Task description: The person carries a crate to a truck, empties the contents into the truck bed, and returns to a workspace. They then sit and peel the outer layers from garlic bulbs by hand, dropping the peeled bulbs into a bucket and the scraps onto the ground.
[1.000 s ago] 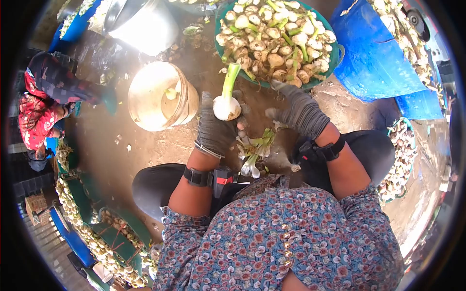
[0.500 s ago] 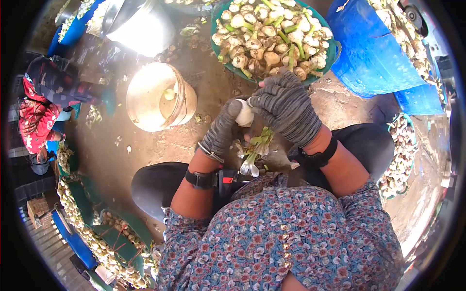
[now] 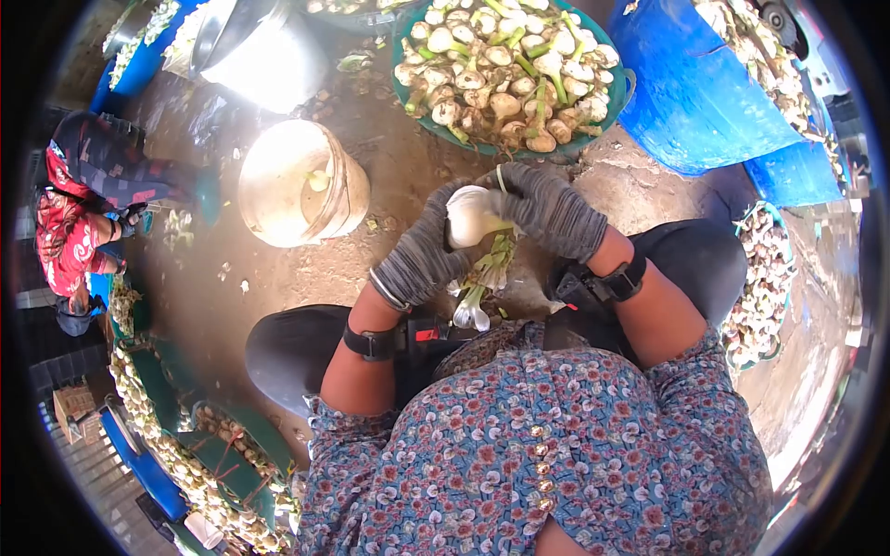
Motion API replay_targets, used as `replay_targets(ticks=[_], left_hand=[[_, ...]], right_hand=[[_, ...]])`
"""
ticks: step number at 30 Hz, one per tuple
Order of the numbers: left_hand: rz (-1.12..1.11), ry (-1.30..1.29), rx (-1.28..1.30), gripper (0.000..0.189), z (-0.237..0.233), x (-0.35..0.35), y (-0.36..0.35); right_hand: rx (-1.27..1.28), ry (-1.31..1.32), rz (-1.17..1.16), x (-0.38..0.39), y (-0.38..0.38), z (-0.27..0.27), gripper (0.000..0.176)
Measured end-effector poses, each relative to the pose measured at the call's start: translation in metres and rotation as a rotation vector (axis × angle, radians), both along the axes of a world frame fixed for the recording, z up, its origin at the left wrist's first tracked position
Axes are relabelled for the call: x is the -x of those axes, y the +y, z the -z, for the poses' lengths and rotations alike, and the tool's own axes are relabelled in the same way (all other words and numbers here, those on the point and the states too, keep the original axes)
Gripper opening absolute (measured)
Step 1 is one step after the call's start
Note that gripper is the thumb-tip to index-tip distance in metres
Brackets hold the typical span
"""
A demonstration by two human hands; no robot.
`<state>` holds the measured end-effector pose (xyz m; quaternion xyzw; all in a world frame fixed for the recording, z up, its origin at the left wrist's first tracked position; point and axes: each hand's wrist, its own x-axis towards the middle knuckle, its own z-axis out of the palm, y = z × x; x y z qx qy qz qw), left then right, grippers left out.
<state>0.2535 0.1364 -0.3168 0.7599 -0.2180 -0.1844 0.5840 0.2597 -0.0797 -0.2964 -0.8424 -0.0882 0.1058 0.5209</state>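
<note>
In the middle of the head view, my left hand, in a grey striped glove, is closed around a clean white garlic bulb. My right hand, gloved alike, presses its curled fingers against the bulb's right side. A thin pale strip sticks up at those fingers; I cannot tell what they pinch. Under the hands, between my bent knees, lies a heap of green and white leaf peelings. Just beyond the hands stands a green basket full of soil-stained garlic bulbs with cut green stems.
A white bucket with a pale piece inside stands to the left, a shiny metal container behind it. Blue tubs of garlic fill the far right. Another basket of bulbs is at my right. At far left sits another person.
The garlic bulb has turned and shows more of its white side. My right hand has come down and closer to me, beside the bulb. The view has shifted slightly.
</note>
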Motion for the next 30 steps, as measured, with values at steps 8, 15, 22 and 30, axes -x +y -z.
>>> replay_targets(ticks=[8,15,22,30], left_hand=[[-0.089,0.247,0.112,0.074,0.002,0.008,0.0],[-0.19,-0.081,0.27,0.059,0.004,0.007,0.005],[-0.403,0.662,1.269,0.038,0.029,-0.021,0.046],[-0.85,0.755,1.22,0.057,0.027,-0.044,0.046]], right_hand=[[0.322,-0.649,-0.193,0.01,0.004,-0.002,0.032],[0.2,-0.017,0.016,-0.016,-0.017,0.016,0.036],[0.722,0.044,-0.747,0.012,0.025,0.053,0.042],[0.806,-0.031,-0.003,-0.085,-0.006,0.009,0.058]])
